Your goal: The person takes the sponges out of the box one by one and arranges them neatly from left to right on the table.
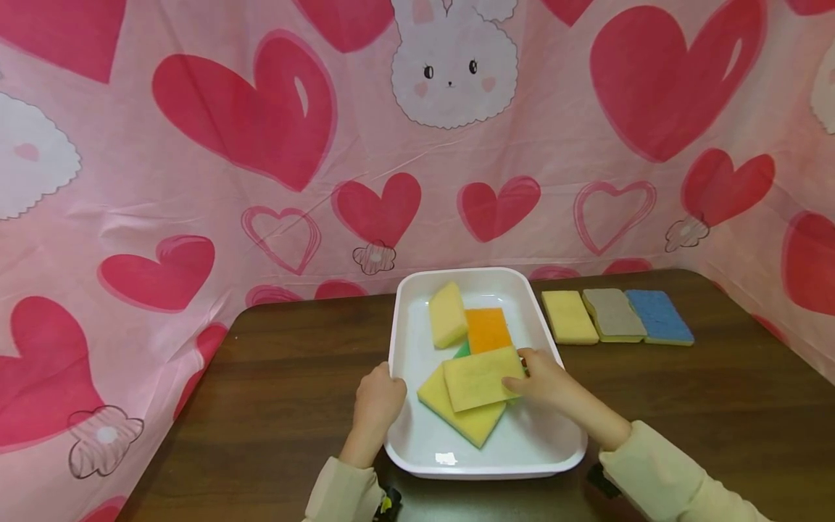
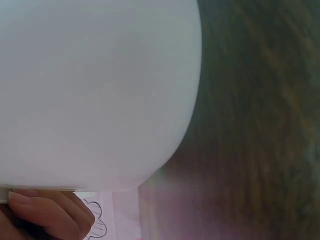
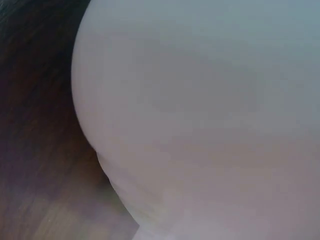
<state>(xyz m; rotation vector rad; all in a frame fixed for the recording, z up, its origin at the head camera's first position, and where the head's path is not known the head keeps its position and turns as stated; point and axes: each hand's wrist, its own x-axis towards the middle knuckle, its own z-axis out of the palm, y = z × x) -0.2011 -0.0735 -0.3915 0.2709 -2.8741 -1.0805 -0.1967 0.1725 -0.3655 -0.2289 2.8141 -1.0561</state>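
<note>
A white tray (image 1: 541, 438) holds several sponges. My left hand (image 1: 380, 399) grips the tray's left rim; in the left wrist view its curled fingers (image 2: 55, 215) lie against the tray wall (image 2: 100, 90). Between thumb and fingers, my right hand (image 1: 546, 380) pinches the right end of a yellow sponge (image 1: 483, 378). That sponge overlaps another yellow sponge (image 1: 466, 424) turned at an angle. Behind them are an orange-topped sponge (image 1: 489, 326), a tilted yellow sponge (image 1: 447, 317) and a partly hidden green piece (image 1: 462, 351). A blurred pale surface fills most of the right wrist view, where the right hand cannot be made out.
Right of the tray, on the dark wooden table (image 1: 293, 348), a yellow sponge (image 1: 570, 317), a grey-topped sponge (image 1: 613, 313) and a blue-topped sponge (image 1: 659, 317) lie side by side. A pink heart-patterned cloth (image 1: 365, 145) hangs behind the table.
</note>
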